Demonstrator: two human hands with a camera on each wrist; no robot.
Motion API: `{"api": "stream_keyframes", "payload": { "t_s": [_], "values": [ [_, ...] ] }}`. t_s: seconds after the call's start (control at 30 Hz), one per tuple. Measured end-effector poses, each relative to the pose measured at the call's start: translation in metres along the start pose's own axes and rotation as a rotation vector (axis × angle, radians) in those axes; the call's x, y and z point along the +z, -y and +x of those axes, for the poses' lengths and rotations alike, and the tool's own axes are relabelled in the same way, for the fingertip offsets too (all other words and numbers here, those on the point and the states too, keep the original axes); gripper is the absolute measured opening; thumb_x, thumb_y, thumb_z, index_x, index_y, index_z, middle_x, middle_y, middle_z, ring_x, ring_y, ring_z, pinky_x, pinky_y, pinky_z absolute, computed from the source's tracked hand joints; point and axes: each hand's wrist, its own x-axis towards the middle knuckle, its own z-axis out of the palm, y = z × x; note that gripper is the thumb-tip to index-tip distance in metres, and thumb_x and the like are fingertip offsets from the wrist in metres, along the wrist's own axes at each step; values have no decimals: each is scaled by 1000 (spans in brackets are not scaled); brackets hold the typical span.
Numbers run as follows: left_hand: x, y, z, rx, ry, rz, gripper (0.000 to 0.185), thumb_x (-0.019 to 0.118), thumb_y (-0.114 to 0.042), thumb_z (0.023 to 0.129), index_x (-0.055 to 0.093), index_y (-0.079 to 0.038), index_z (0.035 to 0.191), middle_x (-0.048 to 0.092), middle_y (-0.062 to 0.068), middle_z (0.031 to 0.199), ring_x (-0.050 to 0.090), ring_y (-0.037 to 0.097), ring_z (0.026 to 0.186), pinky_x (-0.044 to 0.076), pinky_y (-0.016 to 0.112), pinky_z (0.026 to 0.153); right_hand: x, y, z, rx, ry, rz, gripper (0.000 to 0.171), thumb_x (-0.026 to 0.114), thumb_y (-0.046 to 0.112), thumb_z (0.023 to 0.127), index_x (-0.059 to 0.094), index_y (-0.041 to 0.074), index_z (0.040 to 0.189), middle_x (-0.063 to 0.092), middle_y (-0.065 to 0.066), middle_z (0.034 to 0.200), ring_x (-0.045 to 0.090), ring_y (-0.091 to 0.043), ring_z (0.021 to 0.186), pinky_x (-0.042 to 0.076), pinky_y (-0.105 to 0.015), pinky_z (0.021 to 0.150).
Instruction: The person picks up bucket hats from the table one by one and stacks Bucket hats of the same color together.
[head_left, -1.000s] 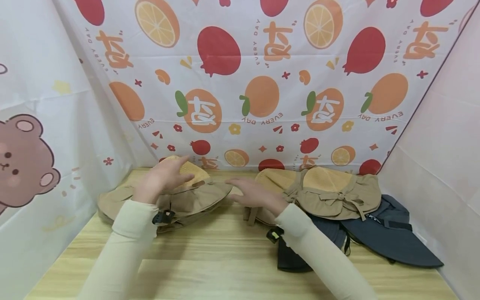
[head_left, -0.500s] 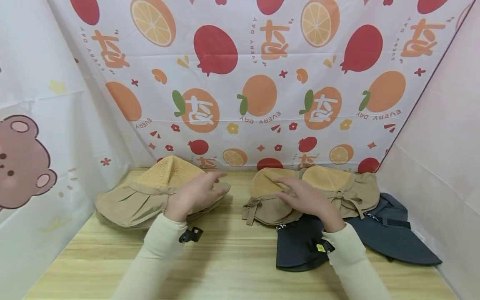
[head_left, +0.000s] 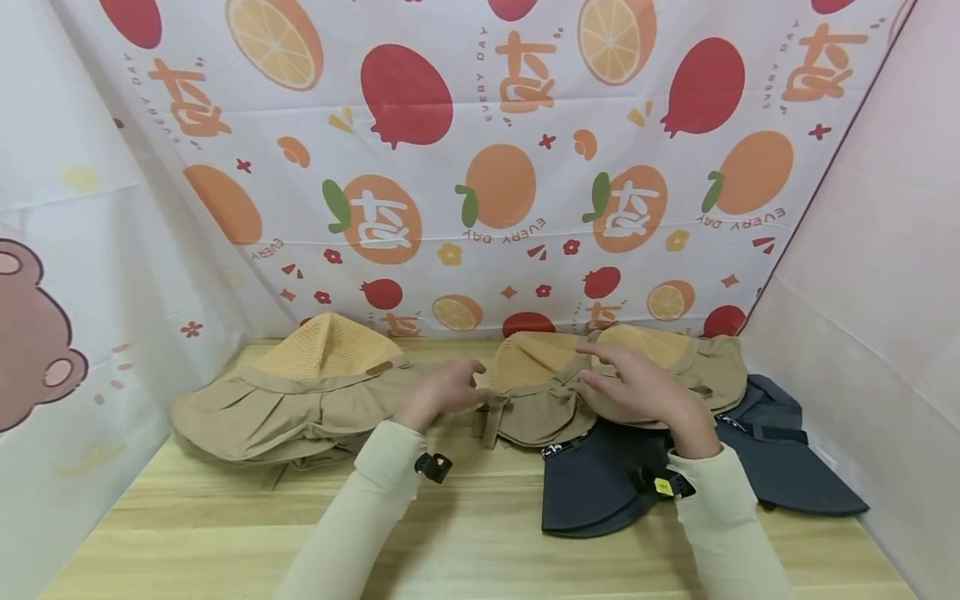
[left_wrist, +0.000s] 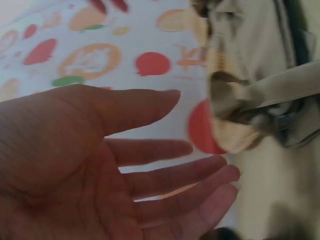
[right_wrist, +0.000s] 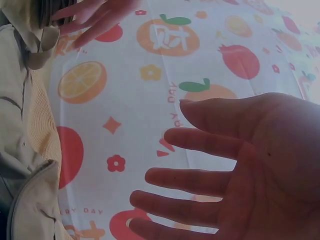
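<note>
Both hands are up over the wooden table, fingers apart and holding nothing. My left hand (head_left: 444, 392) is between a khaki sun hat with a straw crown (head_left: 292, 408) at the left and a smaller khaki hat (head_left: 543, 412) in the middle. My right hand (head_left: 637, 387) overlaps another khaki straw-crowned hat (head_left: 720, 379), hiding part of its brim. The left wrist view shows the left palm (left_wrist: 115, 165) with loosely spread fingers, and a hat's cloth tie (left_wrist: 285, 87) beyond. In the right wrist view, the right hand's fingers (right_wrist: 190, 182) are straight and spread.
Two dark wide-brimmed hats lie at the right, one (head_left: 600, 483) in front of the khaki hats and one (head_left: 795, 467) farther right. A fruit-printed cloth (head_left: 420, 200) hangs behind the table (head_left: 480, 542), with pale cloth walls (head_left: 862, 275) at the sides.
My left hand has moved right, off the left hat toward the middle one. My right hand has moved right, from the gap to over the right-hand khaki hat. The hats stay in place.
</note>
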Motion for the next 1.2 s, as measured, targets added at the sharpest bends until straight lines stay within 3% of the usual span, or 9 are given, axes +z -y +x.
{"api": "stream_keyframes", "payload": {
  "t_s": [0.1, 0.17, 0.23, 0.3, 0.43, 0.53, 0.77, 1.0, 1.2],
  "values": [
    [14, 3, 12, -86, 17, -14, 44, 66, -27, 100, 62, 5, 129, 68, 21, 124, 67, 30, 106, 54, 45, 90, -1, -2, -1, 0, -3, 0, 47, 58, 20, 106, 52, 3, 149, 56, -21, 150, 52, -48, 138, 47, -61, 108],
    [22, 5, 18, -128, 32, -30, 35, 66, -30, 100, 64, 2, 113, 68, 15, 105, 63, 24, 89, 51, 38, 76, -2, -2, -2, -2, -8, 0, 47, 59, 20, 106, 53, 3, 149, 56, -21, 150, 52, -47, 137, 47, -61, 108],
    [29, 7, 23, -156, 39, -54, 31, 67, -33, 99, 60, -3, 95, 57, 7, 85, 51, 19, 74, 42, 32, 65, -3, -2, -3, -11, -12, 0, 46, 59, 20, 106, 53, 3, 148, 56, -21, 149, 53, -48, 137, 48, -61, 107],
    [34, 9, 27, -167, 44, -87, 34, 67, -35, 99, 54, -7, 86, 47, 3, 77, 46, 18, 68, 37, 29, 60, -2, -2, -3, -12, -15, 3, 46, 59, 21, 106, 54, 3, 148, 56, -21, 149, 53, -48, 137, 48, -61, 107],
    [39, 11, 33, -169, 37, -142, 38, 69, -36, 98, 51, -11, 76, 46, 1, 72, 46, 16, 64, 38, 28, 58, -3, -1, -4, -11, -23, 3, 46, 59, 22, 106, 54, 4, 148, 57, -20, 149, 53, -48, 136, 49, -61, 106],
    [42, 12, 36, -149, 37, -179, 34, 72, -33, 96, 55, -12, 74, 50, 0, 69, 48, 15, 62, 39, 27, 58, -4, -1, -4, -16, -25, 1, 46, 59, 21, 106, 54, 4, 148, 57, -21, 149, 54, -48, 135, 49, -61, 105],
    [46, 7, 39, -49, 7, -289, 10, 73, -15, 94, 67, -7, 92, 62, 2, 81, 54, 15, 69, 44, 26, 65, -4, -5, -5, -7, -24, 21, 45, 58, 20, 106, 54, 3, 147, 56, -22, 149, 53, -51, 135, 49, -63, 105],
    [44, 3, 34, -122, -67, -308, 7, 59, 2, 95, 58, -4, 92, 55, 7, 83, 54, 19, 68, 42, 29, 56, -5, -6, -6, 6, -16, 18, 45, 57, 21, 107, 53, 3, 148, 55, -22, 150, 53, -50, 135, 49, -62, 105],
    [37, 5, 29, -99, -134, -279, 12, 57, 6, 91, 62, -5, 88, 56, 7, 81, 54, 20, 70, 42, 29, 61, -5, -7, -6, 22, -11, 21, 44, 57, 21, 107, 54, 4, 147, 55, -22, 150, 53, -50, 135, 49, -63, 105]
  ]
}}
